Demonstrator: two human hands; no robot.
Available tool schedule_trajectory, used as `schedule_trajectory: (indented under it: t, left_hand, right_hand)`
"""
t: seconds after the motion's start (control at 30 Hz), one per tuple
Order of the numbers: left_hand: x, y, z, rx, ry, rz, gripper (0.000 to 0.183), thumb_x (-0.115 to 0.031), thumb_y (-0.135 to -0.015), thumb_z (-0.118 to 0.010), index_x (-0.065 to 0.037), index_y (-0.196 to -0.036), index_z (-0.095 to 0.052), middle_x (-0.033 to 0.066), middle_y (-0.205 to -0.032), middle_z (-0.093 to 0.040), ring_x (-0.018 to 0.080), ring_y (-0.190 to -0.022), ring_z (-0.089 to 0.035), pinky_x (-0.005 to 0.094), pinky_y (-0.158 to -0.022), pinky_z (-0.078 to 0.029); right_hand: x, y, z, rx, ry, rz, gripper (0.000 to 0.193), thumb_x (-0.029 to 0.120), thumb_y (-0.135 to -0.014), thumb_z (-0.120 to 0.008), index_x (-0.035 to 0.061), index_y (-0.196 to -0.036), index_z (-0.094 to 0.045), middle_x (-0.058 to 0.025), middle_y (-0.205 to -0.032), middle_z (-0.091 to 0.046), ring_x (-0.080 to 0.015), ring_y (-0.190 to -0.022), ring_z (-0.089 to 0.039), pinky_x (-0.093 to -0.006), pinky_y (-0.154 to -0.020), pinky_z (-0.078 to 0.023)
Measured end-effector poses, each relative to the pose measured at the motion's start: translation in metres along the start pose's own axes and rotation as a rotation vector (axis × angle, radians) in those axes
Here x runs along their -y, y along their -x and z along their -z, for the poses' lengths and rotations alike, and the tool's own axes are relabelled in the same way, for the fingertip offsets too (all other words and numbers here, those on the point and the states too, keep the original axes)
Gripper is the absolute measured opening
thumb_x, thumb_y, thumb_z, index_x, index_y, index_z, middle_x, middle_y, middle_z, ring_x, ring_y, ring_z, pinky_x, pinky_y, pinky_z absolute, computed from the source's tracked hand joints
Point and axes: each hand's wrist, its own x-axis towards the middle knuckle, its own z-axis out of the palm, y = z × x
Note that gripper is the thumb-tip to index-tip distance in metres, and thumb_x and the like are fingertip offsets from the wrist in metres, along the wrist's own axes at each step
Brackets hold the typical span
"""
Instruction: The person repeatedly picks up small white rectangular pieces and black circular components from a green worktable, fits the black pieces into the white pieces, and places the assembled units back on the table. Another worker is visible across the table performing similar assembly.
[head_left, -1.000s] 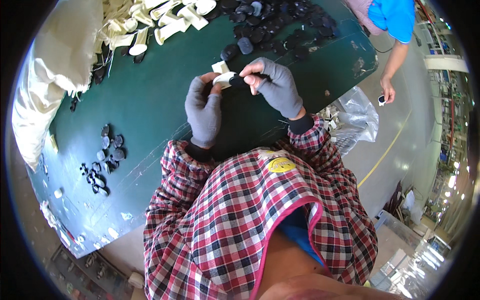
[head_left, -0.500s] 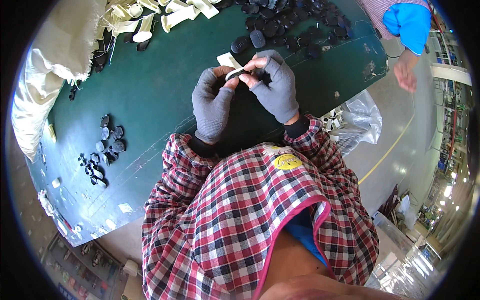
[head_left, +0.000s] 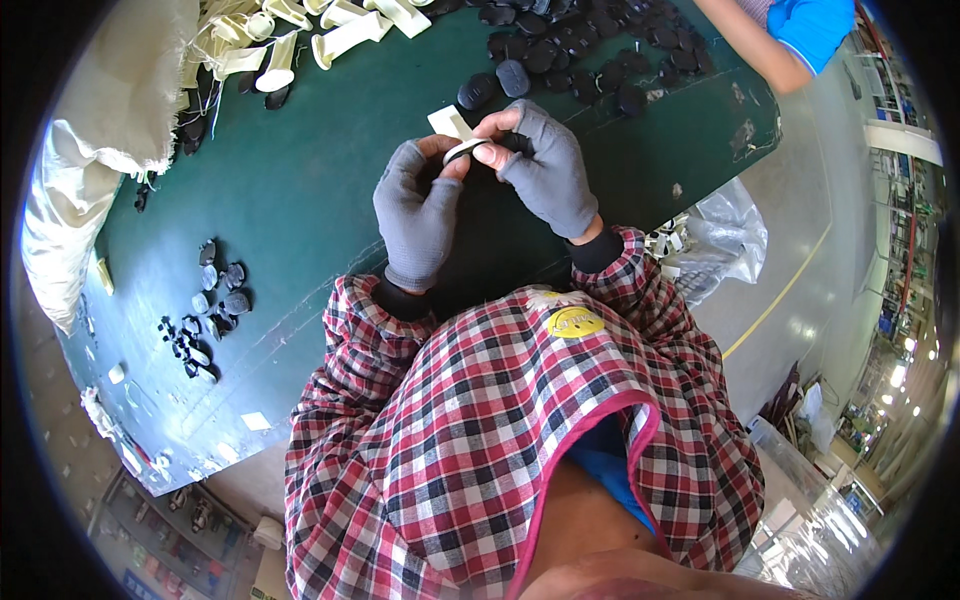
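Both hands, in grey fingerless gloves, meet over the near part of the green table. My left hand [head_left: 418,218] pinches the rounded end of a cream plastic piece [head_left: 449,122] between thumb and fingertips. From the right, my right hand [head_left: 548,168] grips that same end with thumb and forefinger. The flat stem of the piece points away from me. A thin dark edge shows under its rounded end, seemingly a black oval pad, mostly hidden by the fingers. Just beyond lie loose black oval pads [head_left: 513,78].
Many cream pieces [head_left: 350,40] are heaped at the far left beside a white sack [head_left: 70,200]. Black pads pile up at the far side; a few small black parts [head_left: 236,303] lie left. A co-worker's arm [head_left: 750,45] reaches in at upper right. A clear plastic bag [head_left: 728,235] sits beyond the table's right edge.
My hands and the cream piece have shifted very slightly left, keeping the same grip. The co-worker's arm has swung from beside the table to over its far right corner.
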Motion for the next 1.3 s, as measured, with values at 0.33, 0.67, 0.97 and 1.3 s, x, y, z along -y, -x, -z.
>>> schedule_trajectory:
  t: [0.33, 0.67, 0.97, 1.3]
  left_hand:
    - [-0.009, -0.002, -0.001, 0.012, 0.225, 0.174, 0.022, -0.006, -0.095, -0.071, 0.003, -0.116, -0.068, 0.0028, -0.096, -0.068, 0.0081, -0.080, -0.059, 0.0220, -0.072, -0.049]
    - [-0.004, -0.003, 0.000, 0.006, 0.013, 0.020, 0.021, -0.001, -0.091, -0.072, 0.003, -0.112, -0.068, 0.0030, -0.096, -0.068, 0.0086, -0.085, -0.061, 0.0234, -0.078, -0.050]
    - [0.003, -0.004, 0.002, -0.036, -0.085, -0.146, 0.013, 0.005, -0.088, -0.070, 0.002, -0.100, -0.068, 0.0068, -0.091, -0.066, 0.0122, -0.078, -0.061, 0.0256, -0.073, -0.050]
    - [-0.003, -0.008, 0.007, -0.108, 0.208, -0.110, 0.029, -0.002, -0.101, -0.059, 0.001, -0.129, -0.060, 0.0083, -0.114, -0.067, 0.0148, -0.098, -0.062, 0.0257, -0.091, -0.049]
  right_hand:
    - [0.009, -0.002, -0.002, -0.038, -0.129, -0.288, 0.024, 0.005, -0.092, -0.073, 0.0028, -0.113, -0.063, -0.0027, -0.099, -0.066, -0.0056, -0.070, -0.061, -0.0203, -0.063, -0.051]
    - [0.000, -0.011, 0.007, 0.043, -0.120, -0.115, 0.010, 0.006, -0.091, -0.074, 0.0052, -0.101, -0.073, -0.0030, -0.093, -0.070, -0.0107, -0.075, -0.068, -0.0234, -0.067, -0.054]
    - [-0.004, -0.005, -0.001, -0.005, 0.146, 0.097, 0.016, 0.003, -0.087, -0.076, 0.0065, -0.103, -0.074, -0.0060, -0.099, -0.069, -0.0198, -0.092, -0.071, -0.0310, -0.083, -0.057]
    - [-0.002, -0.002, -0.012, -0.058, 0.334, 0.242, 0.033, 0.005, -0.087, -0.074, 0.0090, -0.120, -0.067, -0.0065, -0.112, -0.062, -0.0206, -0.099, -0.066, -0.0305, -0.083, -0.056]
